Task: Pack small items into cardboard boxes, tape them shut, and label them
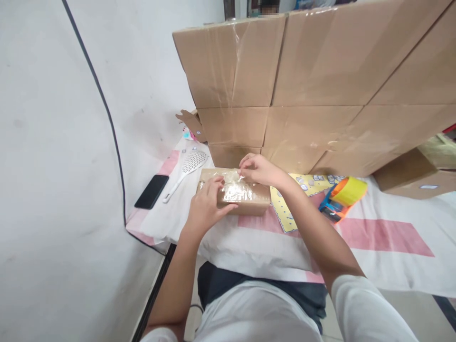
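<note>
A small brown cardboard box (249,199) lies on the cloth-covered table, its top covered in shiny clear tape. My left hand (206,206) rests flat on the box's near left part, pressing it down. My right hand (258,170) is at the box's far edge, its fingertips pinching a crumpled bit of clear tape (233,178) on the top. Both forearms reach in from the bottom of the view.
A wall of large taped cartons (313,85) stands right behind the box. An orange and blue tape dispenser (340,197) lies to the right on a yellow sheet (285,209). A white slotted spoon (187,171) and a black phone (152,191) lie at the left.
</note>
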The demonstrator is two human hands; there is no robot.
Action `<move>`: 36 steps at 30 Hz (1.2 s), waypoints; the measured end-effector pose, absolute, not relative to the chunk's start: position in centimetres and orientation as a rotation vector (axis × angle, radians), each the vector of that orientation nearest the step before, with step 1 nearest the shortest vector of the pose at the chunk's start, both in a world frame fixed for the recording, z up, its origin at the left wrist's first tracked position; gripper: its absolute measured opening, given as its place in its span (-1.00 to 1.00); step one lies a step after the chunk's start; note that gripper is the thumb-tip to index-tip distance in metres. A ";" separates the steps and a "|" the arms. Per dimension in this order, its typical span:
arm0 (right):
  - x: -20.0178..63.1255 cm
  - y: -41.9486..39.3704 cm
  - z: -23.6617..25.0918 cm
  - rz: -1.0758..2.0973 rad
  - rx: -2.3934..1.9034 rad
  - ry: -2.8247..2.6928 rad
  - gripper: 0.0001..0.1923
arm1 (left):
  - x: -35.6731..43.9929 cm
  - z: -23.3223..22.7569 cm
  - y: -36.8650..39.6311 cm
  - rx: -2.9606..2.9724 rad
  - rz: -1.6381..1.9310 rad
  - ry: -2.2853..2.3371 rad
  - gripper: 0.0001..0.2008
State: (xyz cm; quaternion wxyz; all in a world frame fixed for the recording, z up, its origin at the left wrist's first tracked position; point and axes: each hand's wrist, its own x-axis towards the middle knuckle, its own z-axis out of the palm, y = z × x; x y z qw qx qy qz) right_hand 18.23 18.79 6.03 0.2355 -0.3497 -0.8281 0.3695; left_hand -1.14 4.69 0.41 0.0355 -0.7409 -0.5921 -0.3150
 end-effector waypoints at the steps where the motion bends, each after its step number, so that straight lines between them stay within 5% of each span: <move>1: 18.2 18.9 5.5 1.008 -0.954 -2.284 -0.77 | -1.1 0.5 4.7 -2.274 -0.960 -1.788 -0.44; 8: 18.1 18.5 5.0 0.910 -0.929 -2.248 -0.81 | -1.0 0.8 4.7 -2.273 -0.862 -1.688 -0.48; 16: 21.2 15.5 9.9 1.353 -0.311 -2.010 -0.71 | -1.2 0.1 4.7 -2.253 -1.001 -1.843 -0.20; 20: 20.2 16.1 8.2 1.072 -0.602 -2.334 -0.77 | -1.2 -0.3 4.7 -2.248 -1.058 -1.798 -0.12; 23: 18.9 17.1 6.3 0.813 -0.820 -2.434 -0.78 | -1.2 -0.2 4.6 -2.237 -0.995 -1.682 -0.20; 31: 18.5 17.0 5.4 0.728 -0.908 -2.447 -0.83 | -1.2 0.2 4.7 -2.261 -0.829 -1.456 -0.67; 36: 18.3 16.6 5.1 0.723 -1.050 -2.412 -0.84 | -1.2 -0.3 5.1 -2.242 -0.849 -1.426 -0.70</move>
